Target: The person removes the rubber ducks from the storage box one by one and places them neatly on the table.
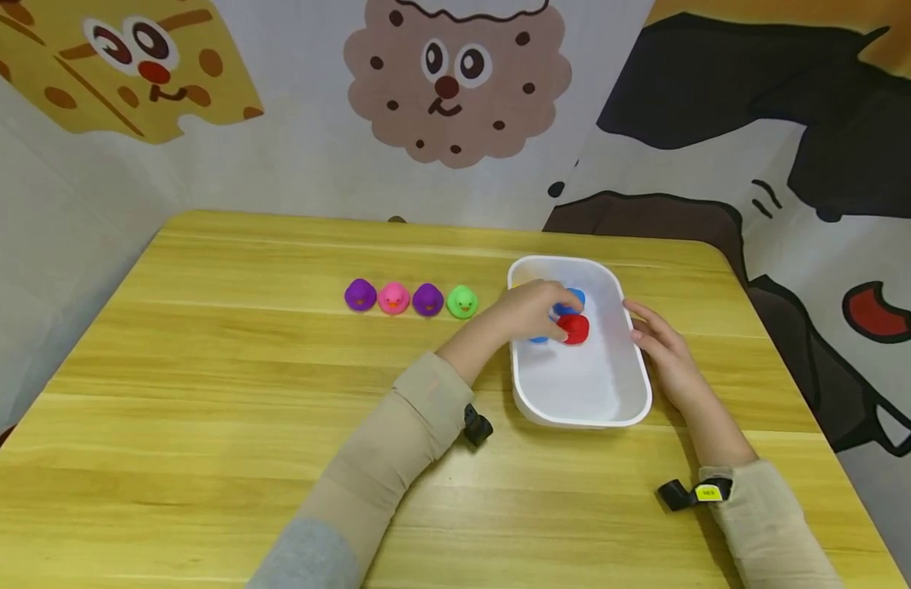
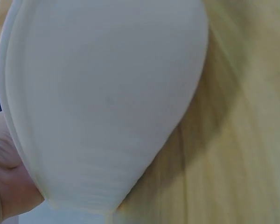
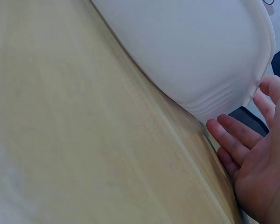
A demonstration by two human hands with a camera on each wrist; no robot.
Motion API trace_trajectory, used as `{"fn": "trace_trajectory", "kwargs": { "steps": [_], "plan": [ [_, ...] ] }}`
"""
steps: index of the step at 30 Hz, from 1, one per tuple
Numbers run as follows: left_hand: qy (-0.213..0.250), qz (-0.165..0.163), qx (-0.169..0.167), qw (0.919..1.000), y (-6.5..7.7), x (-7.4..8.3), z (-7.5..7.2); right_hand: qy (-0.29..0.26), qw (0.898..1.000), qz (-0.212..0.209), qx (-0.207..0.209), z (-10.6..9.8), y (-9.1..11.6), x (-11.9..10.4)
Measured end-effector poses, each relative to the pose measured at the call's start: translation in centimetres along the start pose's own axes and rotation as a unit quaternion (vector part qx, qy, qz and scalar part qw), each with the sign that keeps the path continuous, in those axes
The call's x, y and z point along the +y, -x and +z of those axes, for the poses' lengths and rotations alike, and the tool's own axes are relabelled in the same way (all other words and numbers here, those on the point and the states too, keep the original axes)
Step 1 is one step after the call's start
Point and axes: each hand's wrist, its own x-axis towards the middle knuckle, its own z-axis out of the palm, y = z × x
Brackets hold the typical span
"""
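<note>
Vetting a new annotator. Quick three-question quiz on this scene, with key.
1. Which color in the row of rubber ducks sits nearest the white plastic tub? A) pink B) green C) purple
2. True or false: the right hand is inside the tub.
3. Fill in: the row has ___ purple ducks.

Key:
1. B, the green duck.
2. False; the right hand is outside, at the rim.
3. Two.

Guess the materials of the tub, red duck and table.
Tub: probably moulded plastic, smooth satin white; thin rim, ridges in the wall.
Red duck: perhaps vinyl or rubber, smooth; rounded, evenly coloured body, softness not visible.
Table: wood or wood-look laminate, slight sheen; grain streaks show, can't tell which.
</note>
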Motion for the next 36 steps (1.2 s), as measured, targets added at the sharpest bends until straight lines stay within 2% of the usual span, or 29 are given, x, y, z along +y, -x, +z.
{"fn": "trace_trajectory", "kwargs": {
  "steps": [6,10,18,28,36],
  "plan": [
    [-0.015,-0.021,-0.031,0.9992,-0.9,0.0,-0.2,-0.012,1.0,0.002,-0.001,0.1,0.0,-0.1],
    [-0.017,-0.037,-0.038,0.9984,-1.2,0.3,-0.2,-0.018,1.0,0.0,-0.003,0.2,-0.1,-0.2],
    [-0.055,-0.059,-0.027,0.9964,-1.4,0.5,0.3,-0.014,1.0,-0.004,-0.006,0.1,-0.1,-0.2],
    [-0.087,-0.05,-0.006,0.9949,-1.2,0.5,0.9,-0.015,1.0,0.003,-0.004,0.1,0.1,-0.1],
    [-0.091,-0.055,-0.014,0.9943,-1.3,0.7,0.9,0.003,1.0,0.008,0.002,0.1,0.1,-0.2]
  ]
}}
